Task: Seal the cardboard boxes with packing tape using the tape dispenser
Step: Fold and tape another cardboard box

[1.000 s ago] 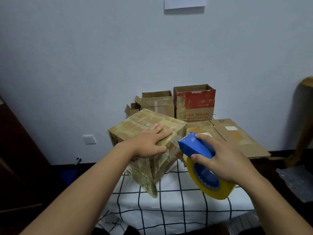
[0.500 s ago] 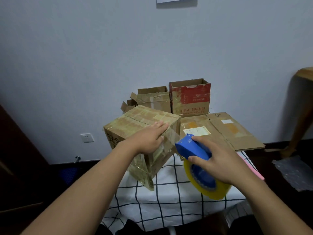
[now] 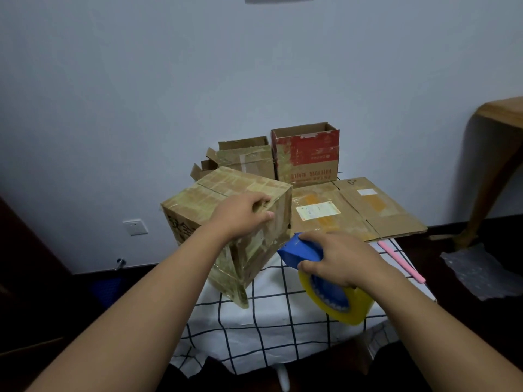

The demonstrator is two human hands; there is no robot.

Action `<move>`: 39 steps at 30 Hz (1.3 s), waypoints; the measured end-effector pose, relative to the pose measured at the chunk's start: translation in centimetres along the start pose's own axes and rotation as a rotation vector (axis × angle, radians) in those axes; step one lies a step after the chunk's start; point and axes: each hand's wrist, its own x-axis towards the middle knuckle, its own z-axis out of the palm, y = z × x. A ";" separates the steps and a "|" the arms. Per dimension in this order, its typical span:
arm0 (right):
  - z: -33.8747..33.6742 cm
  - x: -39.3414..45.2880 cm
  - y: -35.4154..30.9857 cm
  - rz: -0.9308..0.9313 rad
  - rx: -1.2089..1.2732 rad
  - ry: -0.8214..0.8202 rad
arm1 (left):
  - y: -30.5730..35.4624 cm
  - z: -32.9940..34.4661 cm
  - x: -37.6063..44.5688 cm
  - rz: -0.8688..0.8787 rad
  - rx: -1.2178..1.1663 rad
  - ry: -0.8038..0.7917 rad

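Observation:
A heavily taped cardboard box stands tilted on one lower corner on the checked tablecloth. My left hand grips its upper near edge, fingers curled over the top. My right hand holds the blue tape dispenser with its yellow tape roll. The dispenser's nose is close to the box's right side face, low down. A clear strip of tape seems to run from the dispenser up that face.
Two open boxes stand at the back: a brown box and a red-printed box. A flattened carton lies at the right rear. A pink stick lies near the table's right edge. A wooden table leg stands at the far right.
The dispenser has moved down the box's right face. My left hand went from lying flat on the top edge to curling its fingers over it. The camera tilted downward.

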 end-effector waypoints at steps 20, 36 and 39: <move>-2.8 4.0 -0.7 0.147 -0.042 -0.189 | 0.6 -0.3 0.3 -0.002 0.073 -0.006; 6.4 4.2 0.6 0.206 0.173 0.353 | -2.3 0.3 -2.6 0.002 0.469 0.064; 6.9 4.3 0.9 0.225 0.175 0.369 | -2.2 1.0 -2.4 0.005 0.571 0.086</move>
